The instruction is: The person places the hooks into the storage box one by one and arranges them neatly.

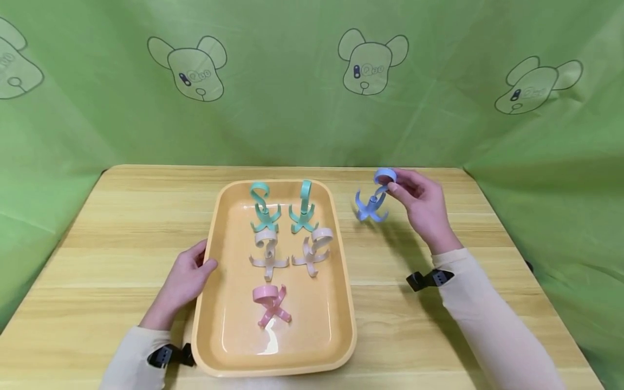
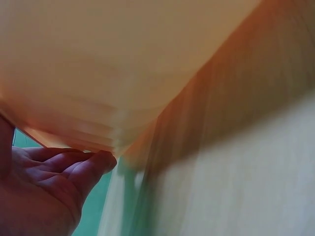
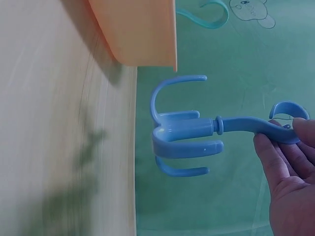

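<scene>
I note bare worktop (image 1: 487,227) right of the tray (image 1: 341,260), where my right hand (image 1: 423,205) pinches the blue hook (image 1: 372,201) aloft, just off the tray's far right corner. My left hand (image 1: 187,279) rests against the tray's left rim, fingers relaxed, holding nothing.

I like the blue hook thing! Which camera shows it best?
The right wrist view: the blue hook fills the picture, with its curved prongs and the right hand pinching its looped top plain to see. The head view shows it small, held above the table beside the tray. The left wrist view misses it.
</scene>
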The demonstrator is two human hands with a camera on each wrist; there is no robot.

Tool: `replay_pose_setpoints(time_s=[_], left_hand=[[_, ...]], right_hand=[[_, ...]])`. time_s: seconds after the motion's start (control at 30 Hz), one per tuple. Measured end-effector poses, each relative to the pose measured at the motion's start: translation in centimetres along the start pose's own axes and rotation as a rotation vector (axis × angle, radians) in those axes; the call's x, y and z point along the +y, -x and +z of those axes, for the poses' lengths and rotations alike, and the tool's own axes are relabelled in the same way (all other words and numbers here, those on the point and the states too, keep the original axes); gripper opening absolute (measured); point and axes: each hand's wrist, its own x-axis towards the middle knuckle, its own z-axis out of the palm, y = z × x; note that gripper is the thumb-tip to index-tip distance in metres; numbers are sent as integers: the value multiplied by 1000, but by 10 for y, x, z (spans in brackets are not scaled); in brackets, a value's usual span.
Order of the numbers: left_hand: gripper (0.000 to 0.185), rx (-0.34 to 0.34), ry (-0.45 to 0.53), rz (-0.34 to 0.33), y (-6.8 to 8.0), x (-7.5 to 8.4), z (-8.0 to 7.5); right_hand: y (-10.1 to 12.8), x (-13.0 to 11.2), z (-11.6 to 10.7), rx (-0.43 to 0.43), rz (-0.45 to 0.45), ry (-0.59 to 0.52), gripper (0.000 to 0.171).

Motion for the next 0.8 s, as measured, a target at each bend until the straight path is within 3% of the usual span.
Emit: replay_pose_setpoints(time_s=[0.37,0.63,0.8], left_hand=[[49,3,9,-5,1,-5,0],[49,53,1,-9,0,-4,3],[48,71,19,-3,0,-3,4]], right_hand=[[17,-10,-6,8,-36,2,29],[27,-31,0,-13,-55,121,30],[33,-45,3,-2,-64,38,30]])
